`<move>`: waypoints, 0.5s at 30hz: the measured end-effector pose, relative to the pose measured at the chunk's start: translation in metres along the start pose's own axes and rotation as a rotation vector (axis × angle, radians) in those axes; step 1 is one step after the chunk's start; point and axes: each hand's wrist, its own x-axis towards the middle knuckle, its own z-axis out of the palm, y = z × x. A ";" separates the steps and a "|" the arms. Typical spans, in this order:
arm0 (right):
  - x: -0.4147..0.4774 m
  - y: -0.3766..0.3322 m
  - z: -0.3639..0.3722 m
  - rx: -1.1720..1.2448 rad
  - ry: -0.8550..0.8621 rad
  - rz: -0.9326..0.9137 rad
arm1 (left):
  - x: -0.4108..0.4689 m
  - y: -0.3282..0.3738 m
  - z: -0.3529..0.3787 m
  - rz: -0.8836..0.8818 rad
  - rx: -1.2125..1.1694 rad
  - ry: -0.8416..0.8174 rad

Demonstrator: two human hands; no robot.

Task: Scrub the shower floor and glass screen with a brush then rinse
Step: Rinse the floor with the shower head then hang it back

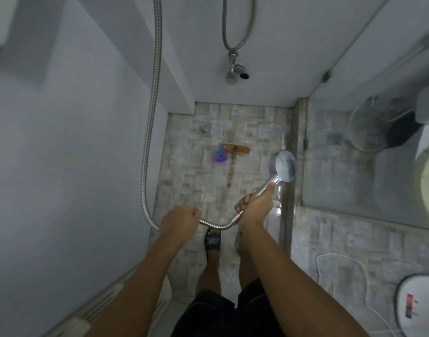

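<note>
Your right hand (254,205) gripped the shower head (285,166) near the glass screen (342,166), your left hand (179,221) clutched its hose (149,142), and the wooden brush (235,149) lay on the shower floor (257,132).

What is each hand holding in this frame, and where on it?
The right hand grips the chrome round shower head by its handle; the left hand grips its ribbed metal hose just behind the handle.

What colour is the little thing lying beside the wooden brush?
The little thing is purple with a blue top; head view.
</note>
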 end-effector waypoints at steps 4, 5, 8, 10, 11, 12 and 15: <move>-0.022 0.027 0.011 -0.035 -0.061 0.016 | -0.012 -0.037 -0.002 -0.029 0.014 0.008; -0.029 0.033 0.014 -0.047 -0.076 0.018 | -0.015 -0.045 -0.003 -0.043 0.027 0.008; -0.044 0.052 0.023 -0.075 -0.131 0.024 | -0.025 -0.069 -0.005 -0.090 0.023 0.021; -0.053 0.064 0.031 -0.088 -0.167 0.017 | -0.031 -0.083 -0.009 -0.117 0.028 0.038; -0.061 0.072 0.037 -0.097 -0.187 0.015 | -0.034 -0.094 -0.013 -0.132 0.030 0.051; -0.066 0.077 0.041 -0.107 -0.203 0.013 | -0.036 -0.101 -0.016 -0.139 0.027 0.069; -0.084 0.088 0.055 -0.125 -0.246 0.007 | -0.044 -0.125 -0.025 -0.176 -0.030 0.106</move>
